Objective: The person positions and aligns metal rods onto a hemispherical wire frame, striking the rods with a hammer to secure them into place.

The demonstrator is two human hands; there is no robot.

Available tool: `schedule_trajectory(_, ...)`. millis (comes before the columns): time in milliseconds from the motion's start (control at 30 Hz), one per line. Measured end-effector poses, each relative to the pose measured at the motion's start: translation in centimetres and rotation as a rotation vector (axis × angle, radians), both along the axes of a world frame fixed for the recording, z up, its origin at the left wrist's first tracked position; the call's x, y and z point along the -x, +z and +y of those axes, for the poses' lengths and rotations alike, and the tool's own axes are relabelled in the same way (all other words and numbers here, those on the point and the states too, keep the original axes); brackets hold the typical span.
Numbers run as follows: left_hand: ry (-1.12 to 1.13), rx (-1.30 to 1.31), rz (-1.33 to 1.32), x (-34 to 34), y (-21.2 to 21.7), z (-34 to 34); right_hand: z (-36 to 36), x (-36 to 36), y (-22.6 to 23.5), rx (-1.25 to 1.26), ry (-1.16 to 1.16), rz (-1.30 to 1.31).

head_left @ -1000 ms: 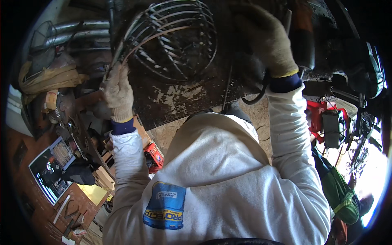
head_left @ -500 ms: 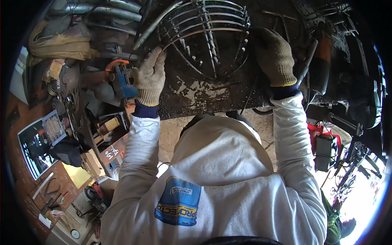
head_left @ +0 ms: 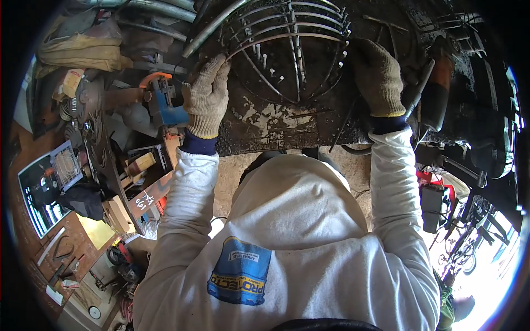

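A rounded metal frame [head_left: 293, 44] of curved rods with a central rib lies on a dark worktable [head_left: 256, 142]. My left hand [head_left: 207, 99], in a beige knitted glove, is closed at the frame's left side, its fingertips at the end of the nearest crossbar. At the opposite side my right hand [head_left: 381, 80], gloved the same way, is curled against the frame's right end. Dark shadow covers most of its fingers. Several short pale pegs or rod ends stand out inside the frame's curve.
Left of the table are a blue clamp-like tool [head_left: 167, 105] with an orange part, a folded tan cloth [head_left: 83, 53] and a metal tube [head_left: 212, 28]. An orange and black power tool [head_left: 439, 85] lies right of my right hand. Beyond it stands a dark box [head_left: 435, 207].
My view has shifted slightly, so the table and frame appear a little farther right. Both hands keep their places at the frame's two sides.
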State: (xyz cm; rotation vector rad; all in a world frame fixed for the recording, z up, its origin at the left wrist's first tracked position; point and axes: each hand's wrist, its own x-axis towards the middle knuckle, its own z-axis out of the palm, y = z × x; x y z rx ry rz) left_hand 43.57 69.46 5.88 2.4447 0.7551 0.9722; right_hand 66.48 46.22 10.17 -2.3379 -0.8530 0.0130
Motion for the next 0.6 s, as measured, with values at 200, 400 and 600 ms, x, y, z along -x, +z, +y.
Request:
schedule_trajectory(200, -0.088, -0.085, -0.019, 0.2, -0.2, 0.5, 0.1, 0.3, 0.4, 0.039, -0.041, 0.060)
schedule_trajectory(400, -0.074, -0.214, 0.064, -0.6, 2.8, -0.1, -0.8, -1.5, -1.6, -0.062, -0.004, 0.087)
schedule_trajectory(600, -0.197, -0.384, -0.030, -0.4, 2.1, 2.3, -4.0, -6.6, -3.6, -0.396, 0.211, -0.151)
